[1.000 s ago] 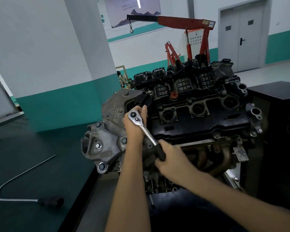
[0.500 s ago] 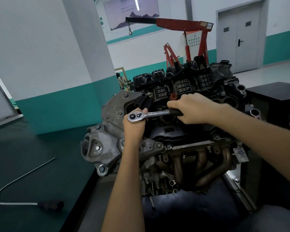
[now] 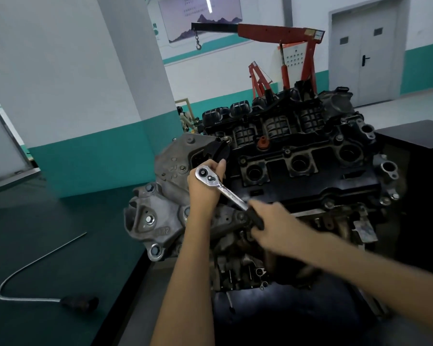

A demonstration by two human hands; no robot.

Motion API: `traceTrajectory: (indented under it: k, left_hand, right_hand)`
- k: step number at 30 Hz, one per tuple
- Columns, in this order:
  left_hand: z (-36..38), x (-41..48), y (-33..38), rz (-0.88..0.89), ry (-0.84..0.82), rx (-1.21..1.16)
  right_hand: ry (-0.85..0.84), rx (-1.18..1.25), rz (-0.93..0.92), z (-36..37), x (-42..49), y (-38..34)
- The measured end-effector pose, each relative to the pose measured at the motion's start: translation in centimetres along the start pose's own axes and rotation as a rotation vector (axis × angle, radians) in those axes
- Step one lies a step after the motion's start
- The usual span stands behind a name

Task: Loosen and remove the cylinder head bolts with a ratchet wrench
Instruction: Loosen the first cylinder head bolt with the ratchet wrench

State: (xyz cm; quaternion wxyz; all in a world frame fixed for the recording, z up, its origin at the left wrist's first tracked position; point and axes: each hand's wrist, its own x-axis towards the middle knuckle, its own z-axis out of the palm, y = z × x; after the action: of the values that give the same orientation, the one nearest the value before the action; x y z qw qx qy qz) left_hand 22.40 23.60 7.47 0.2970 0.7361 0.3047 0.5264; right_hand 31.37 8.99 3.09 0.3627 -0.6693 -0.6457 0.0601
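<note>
Ratchet wrench [image 3: 231, 196] at the near left corner of the engine [image 3: 310, 181] top, shiny head up-left, black handle slanting down to the right. Left hand [image 3: 203, 193]: grip wrapped just under the ratchet head, thumb against its far side. Right hand [image 3: 278, 231]: grip clenched around the black handle end, somewhat blurred. Bolt itself hidden below the head and the left hand; impossible to tell how far out of the thread.

Probably in the middle of a loosening swing. For a good stroke, press the head straight down along the bolt axis with the left hand, to prevent tilting or slipping off the bolt. Pull with the right hand far out on the handle, in a flat arc square to that axis, smoothly and not by jerks. Mind the right knuckles, close to the metal parts at the engine front. On the return swing, do not lift the head. Leave aside the bent rod [image 3: 79, 302] on the green table [image 3: 60, 221], well apart from the work.
</note>
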Motion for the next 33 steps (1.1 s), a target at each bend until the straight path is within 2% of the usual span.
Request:
traceTrajectory:
  k: [3, 5, 7, 10, 13, 15, 18, 21, 25, 28, 31, 33]
  left_hand:
    - [-0.2, 0.1, -0.1, -0.013, -0.062, 0.021]
    - [-0.3, 0.2, -0.1, -0.024, -0.058, 0.004]
    - [-0.3, 0.1, -0.1, -0.015, -0.034, -0.025]
    - [0.1, -0.1, 0.0, -0.02, 0.024, -0.031]
    - [0.6, 0.1, 0.1, -0.011, 0.067, 0.018]
    - [0.8, 0.2, 0.0, 0.003, 0.095, 0.068]
    - [0.6, 0.1, -0.1, 0.016, 0.122, 0.068]
    - [0.5, 0.1, -0.1, -0.003, 0.096, 0.057]
    - [0.2, 0.1, -0.2, 0.013, -0.016, 0.023]
    - [0.0, 0.2, -0.1, 0.001, -0.066, 0.03]
    - [-0.1, 0.0, -0.1, -0.018, -0.031, -0.003]
    - [0.0, -0.2, -0.1, -0.037, 0.009, -0.05]
  right_hand:
    - [-0.059, -0.395, -0.084, -6.5, 2.5, 1.1]
    - [-0.015, -0.652, -0.162, -9.1, 4.4, 0.8]
    - [0.038, -0.708, -0.207, -9.3, 5.1, 0.4]
    - [0.088, -0.577, -0.123, -6.2, 3.0, 0.6]
    - [0.106, -0.127, 0.029, -0.8, -0.6, 0.1]
    - [0.148, 0.073, 0.08, 3.1, -1.5, -1.4]
    - [0.229, 0.213, 0.132, 7.1, -1.5, -3.7]
    - [0.183, 0.219, 0.13, 6.4, -1.3, -3.1]
    - [-0.005, 0.026, -0.021, -0.8, -0.1, 0.0]
    - [-0.115, -0.318, -0.114, -7.5, 3.0, 0.9]
    - [-0.078, -0.68, -0.202, -10.2, 5.6, 0.4]
    - [-0.018, -0.683, -0.181, -9.3, 4.9, 0.1]
